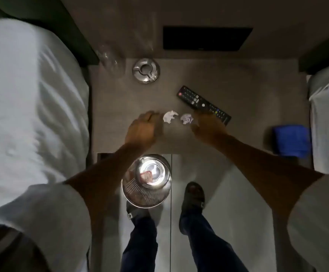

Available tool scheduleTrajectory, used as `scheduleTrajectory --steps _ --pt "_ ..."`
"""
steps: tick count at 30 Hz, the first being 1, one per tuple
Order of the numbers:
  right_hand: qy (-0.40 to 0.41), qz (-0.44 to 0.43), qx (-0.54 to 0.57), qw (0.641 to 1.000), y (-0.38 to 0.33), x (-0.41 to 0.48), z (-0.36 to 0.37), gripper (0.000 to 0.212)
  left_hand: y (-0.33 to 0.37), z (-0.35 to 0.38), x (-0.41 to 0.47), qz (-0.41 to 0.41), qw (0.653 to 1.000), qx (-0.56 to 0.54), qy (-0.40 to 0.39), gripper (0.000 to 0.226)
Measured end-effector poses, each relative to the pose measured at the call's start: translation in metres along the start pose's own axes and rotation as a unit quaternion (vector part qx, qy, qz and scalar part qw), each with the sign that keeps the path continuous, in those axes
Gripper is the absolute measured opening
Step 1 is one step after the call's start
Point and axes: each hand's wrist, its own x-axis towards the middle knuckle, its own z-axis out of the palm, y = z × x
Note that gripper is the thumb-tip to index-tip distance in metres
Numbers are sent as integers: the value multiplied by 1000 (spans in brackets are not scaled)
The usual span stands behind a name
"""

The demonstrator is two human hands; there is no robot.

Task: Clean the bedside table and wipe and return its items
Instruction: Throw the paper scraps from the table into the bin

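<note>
Left hand: loosely curled, empty, just beside crumpled white paper ball.
Right hand: open, empty, over black remote control.
Grey bedside table: bears both.

On the table, an ashtray sits at the far side, with a glass just to its left. A remote lies to the right of centre. Two crumpled papers lie side by side near the middle, between the left hand and right hand. A folded cloth lies at the near right corner. A bin stands on the floor before the table, holding a wrapper. A bed lies to the left.
</note>
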Motion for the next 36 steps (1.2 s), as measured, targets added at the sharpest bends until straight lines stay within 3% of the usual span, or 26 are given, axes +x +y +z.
scheduleTrajectory --steps 4,12,16,18,22,25,29,33,36 --pt "-16 19 1 1000 -6 19 24 62 4 23 44 61 998 -10 -14 64" --pt "-20 0 -22 1000 -1 20 55 46 -15 58 38 134 984 61 -97 54" --pt "-8 -10 -30 999 -7 22 60 25 -21 63 33 88 994 1 -62 47" --pt "-9 -11 -34 999 -10 23 66 29 -18 64 40 68 995 -58 -46 43" --pt "2 -11 -46 999 -17 12 77 39 -15 68 41 45 996 -35 -62 31" --pt "13 -15 -50 999 -19 -2 86 48 -23 77 18 -1 995 -79 -62 33" --pt "30 -4 5 1000 -30 -5 94 58 -33 85 -9 10 991 -130 -24 26" --pt "56 -5 -11 998 -37 17 91 73 -29 87 -13 7 992 -124 27 21" --pt "20 -44 -77 996 -40 42 82 65 -33 89 -35 -6 991 -127 39 18"
